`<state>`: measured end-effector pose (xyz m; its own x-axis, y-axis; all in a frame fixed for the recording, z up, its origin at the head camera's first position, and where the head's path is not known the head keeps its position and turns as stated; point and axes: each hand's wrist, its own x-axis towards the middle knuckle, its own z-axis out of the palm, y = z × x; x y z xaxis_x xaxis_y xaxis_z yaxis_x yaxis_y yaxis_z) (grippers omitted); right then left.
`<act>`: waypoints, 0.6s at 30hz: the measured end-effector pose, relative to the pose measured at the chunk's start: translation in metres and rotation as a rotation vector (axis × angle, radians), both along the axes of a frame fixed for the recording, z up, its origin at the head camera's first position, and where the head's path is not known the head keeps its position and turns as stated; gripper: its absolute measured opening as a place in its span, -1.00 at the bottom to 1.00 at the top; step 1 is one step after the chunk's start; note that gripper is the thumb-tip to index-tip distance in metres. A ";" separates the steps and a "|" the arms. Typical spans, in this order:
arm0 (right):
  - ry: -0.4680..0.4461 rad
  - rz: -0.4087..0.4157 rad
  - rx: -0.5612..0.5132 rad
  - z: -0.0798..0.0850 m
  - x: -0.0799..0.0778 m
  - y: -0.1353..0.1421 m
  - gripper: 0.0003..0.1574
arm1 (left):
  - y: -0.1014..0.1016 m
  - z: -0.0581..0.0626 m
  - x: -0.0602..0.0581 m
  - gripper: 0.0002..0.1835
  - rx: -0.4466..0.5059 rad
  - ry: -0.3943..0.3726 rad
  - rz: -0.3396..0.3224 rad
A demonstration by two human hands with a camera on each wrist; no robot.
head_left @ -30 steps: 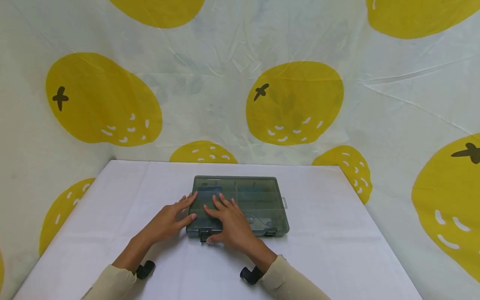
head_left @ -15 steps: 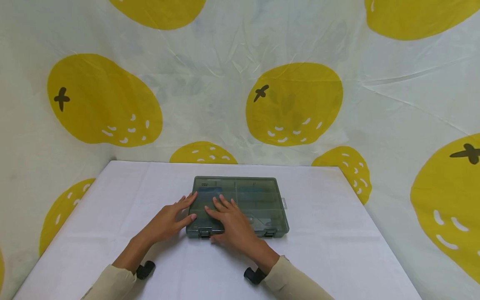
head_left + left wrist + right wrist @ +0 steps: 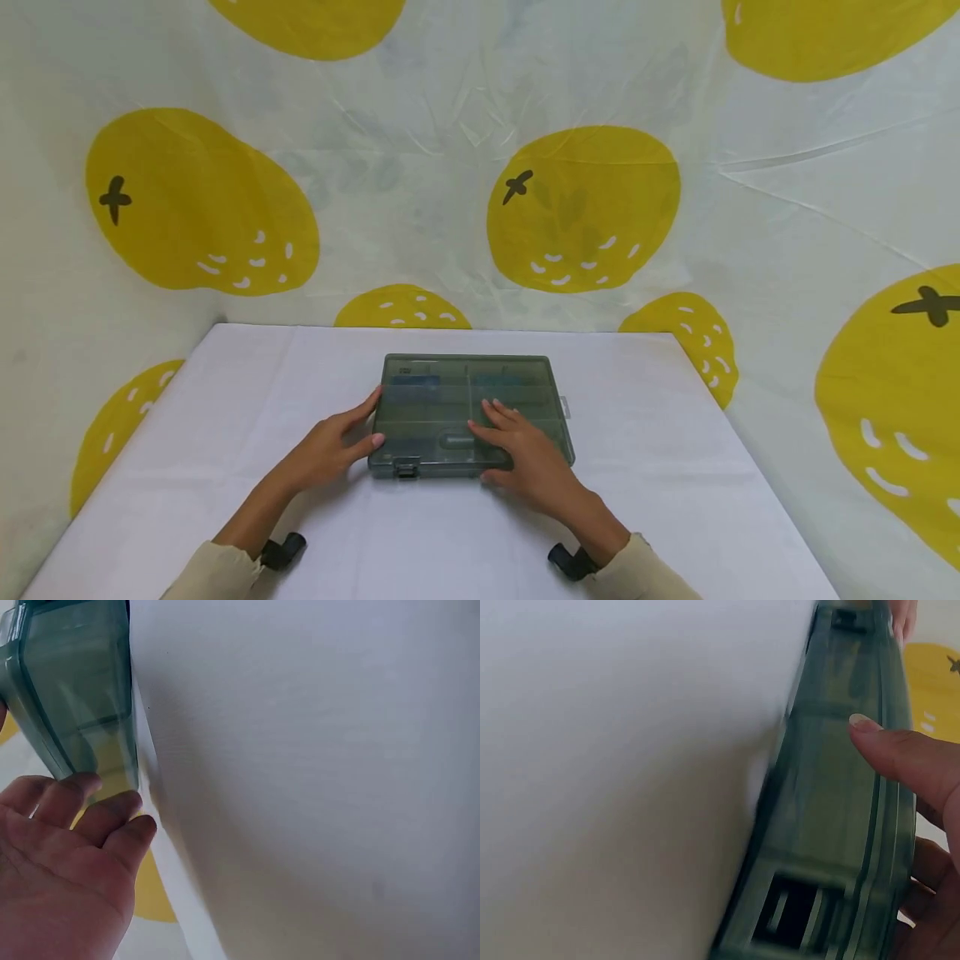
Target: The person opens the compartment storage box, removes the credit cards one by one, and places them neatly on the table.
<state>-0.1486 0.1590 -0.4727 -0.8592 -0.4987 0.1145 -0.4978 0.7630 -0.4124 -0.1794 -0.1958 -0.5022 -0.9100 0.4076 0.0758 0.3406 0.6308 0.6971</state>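
A translucent dark-green compartment box [image 3: 431, 408] lies flat on the white-covered table, its lid down. My left hand [image 3: 322, 450] is at its left side, thumb by the front left corner and fingertips along the edge; in the left wrist view these fingers touch the side wall. My right hand [image 3: 536, 467] rests with extended fingers on the right half of the lid, its thumb [image 3: 900, 750] against the front wall. The left front latch [image 3: 407, 471] sits flush on the box front. The right latch [image 3: 787, 911], hidden under my hand in the head view, shows in the right wrist view.
Through the lid show dividers, a dark blue item [image 3: 416, 382] at the back left and a blue-green one at the back right. A clear hang tab [image 3: 566, 407] juts from the box's right side. The white tabletop [image 3: 675, 483] ends at a lemon-print cloth backdrop [image 3: 420, 208].
The left latch, hanging out from the front one second ago, now lies flush. My right hand has slid rightward along the box, off the left half. The left hand has barely moved.
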 end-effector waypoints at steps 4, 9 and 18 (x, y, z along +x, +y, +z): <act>0.024 -0.043 -0.006 -0.001 0.003 0.018 0.00 | -0.004 0.000 0.000 -0.12 0.067 -0.051 -0.047; 0.076 -0.071 -0.017 -0.004 0.006 0.030 0.00 | -0.011 -0.003 -0.002 -0.11 0.176 -0.134 -0.117; 0.247 -0.029 -0.011 -0.006 0.008 0.039 -0.12 | -0.019 -0.005 -0.003 -0.09 0.232 -0.166 -0.172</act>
<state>-0.1401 0.1976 -0.4791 -0.8187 -0.4714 0.3279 -0.5620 0.7748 -0.2895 -0.1819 -0.2145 -0.5073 -0.8369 0.5458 0.0412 0.2986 0.3921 0.8701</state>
